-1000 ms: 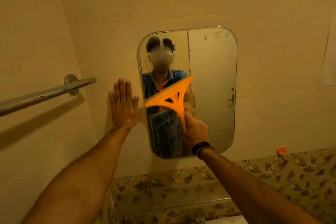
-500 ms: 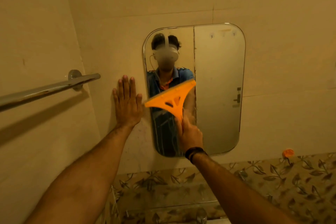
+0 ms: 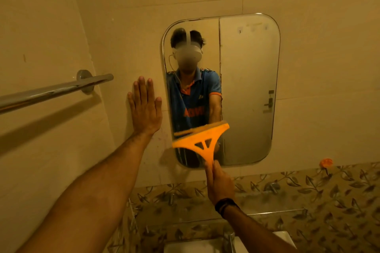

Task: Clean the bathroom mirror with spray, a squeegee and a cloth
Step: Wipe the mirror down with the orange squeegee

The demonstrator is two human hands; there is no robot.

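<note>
1. Squeegee (image 3: 200,139): orange plastic, T-shaped, wide blade head with triangular cut-outs where it narrows into the handle. Head is sitting against the lower-left part of the mirror (image 3: 248,92), blade edge tilting up toward 2 o'clock.
2. Right hand (image 3: 220,185) is gripping the handle from below, fingers wrapping round it, thumb lying up along the stem. Dark band is sitting on that wrist.
3. Left hand (image 3: 145,107) is pressing flat on the wall tile (image 3: 127,37) at 9 o'clock of the mirror, fingers straight and together, holding nothing.
4. Mirror: rounded-corner rectangle, glass looking hazy toward the right edge and bottom; probably streaks under the blade, but the light is too dim to be sure.
5. Blade-to-glass contact line is hiding behind the squeegee head.
6. Chrome towel bar (image 3: 53,90) is running off the frame at 9 o'clock.
7. Sink (image 3: 205,246) at 6 o'clock is getting cut off by the bottom edge.
8. Small orange object (image 3: 326,162) on the leaf-pattern tile at 4 o'clock is too blurred to identify.
</note>
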